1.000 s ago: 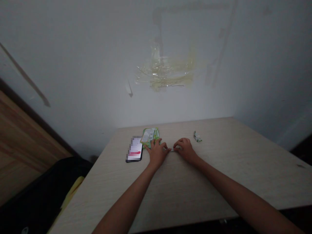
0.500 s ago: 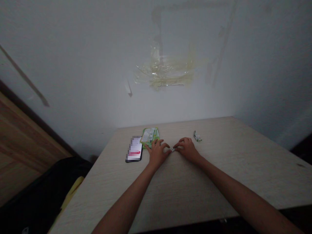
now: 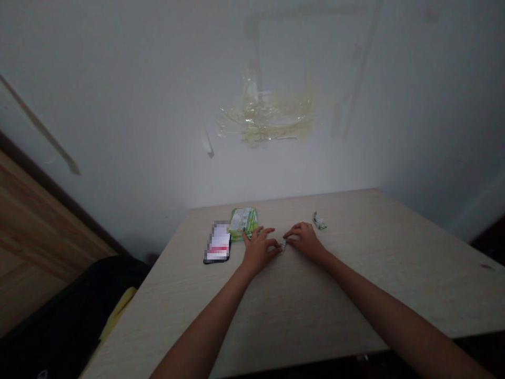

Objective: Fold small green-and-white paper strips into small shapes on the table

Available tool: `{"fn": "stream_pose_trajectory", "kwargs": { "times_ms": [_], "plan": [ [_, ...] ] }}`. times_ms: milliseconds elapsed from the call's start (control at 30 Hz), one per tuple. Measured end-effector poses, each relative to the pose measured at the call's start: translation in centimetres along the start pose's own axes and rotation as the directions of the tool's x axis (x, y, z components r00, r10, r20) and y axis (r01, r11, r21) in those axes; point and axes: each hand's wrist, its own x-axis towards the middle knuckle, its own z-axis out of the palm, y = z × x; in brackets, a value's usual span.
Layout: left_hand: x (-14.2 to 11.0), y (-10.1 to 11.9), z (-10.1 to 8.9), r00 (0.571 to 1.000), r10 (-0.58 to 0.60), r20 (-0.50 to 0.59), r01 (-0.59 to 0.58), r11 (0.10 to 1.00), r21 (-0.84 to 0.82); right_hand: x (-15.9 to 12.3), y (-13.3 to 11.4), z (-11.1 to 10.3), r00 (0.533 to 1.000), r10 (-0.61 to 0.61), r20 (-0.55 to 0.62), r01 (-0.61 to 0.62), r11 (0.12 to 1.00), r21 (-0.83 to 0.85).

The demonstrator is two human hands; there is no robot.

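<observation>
Between my hands, over the middle of the table, is a small whitish wrapper-like piece, too small to make out fully. My left hand pinches its left side with thumb and index finger, the other fingers spread. From the right, my right hand grips the piece's upper edge with its fingertips. Behind my left fingers lies a green-and-white packet, its lower right corner partly covered by the hand. A crumpled green-and-white wrapper rests just beyond my right hand.
A phone with a lit screen lies left of the packet, its upper end touching or close to it. The pale wooden table meets a wall with old tape on it. Dark and yellow cloth is at the lower left.
My left hand has shifted slightly right and down, away from the packet. The small piece has turned more upright between my fingers and shows more of its surface.
</observation>
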Motion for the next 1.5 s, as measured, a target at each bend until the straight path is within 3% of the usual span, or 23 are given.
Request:
{"fn": "stream_pose_trajectory", "kwargs": {
  "times_ms": [500,667,1067,1500],
  "plan": [
    [-0.6,0.4,0.2,0.998,0.002,-0.062,0.004,0.996,0.093,-0.1,0.2,0.3,0.999,-0.022,-0.038,0.022,1.000,-0.004],
    [-0.6,0.6,0.1,0.992,0.027,-0.121,-0.009,0.990,0.143,-0.3,0.3,-0.2,0.994,-0.087,-0.065,0.091,0.994,0.063],
    [-0.6,0.6,0.5,0.988,-0.070,-0.136,0.091,0.983,0.159,-0.8,-0.5,-0.5,0.968,-0.245,-0.056,0.249,0.965,0.085],
    [-0.5,0.3,0.8,0.986,-0.111,-0.121,0.130,0.978,0.163,-0.7,-1.1,-0.4,0.977,-0.211,-0.016,0.210,0.977,-0.038]
  ]
}}
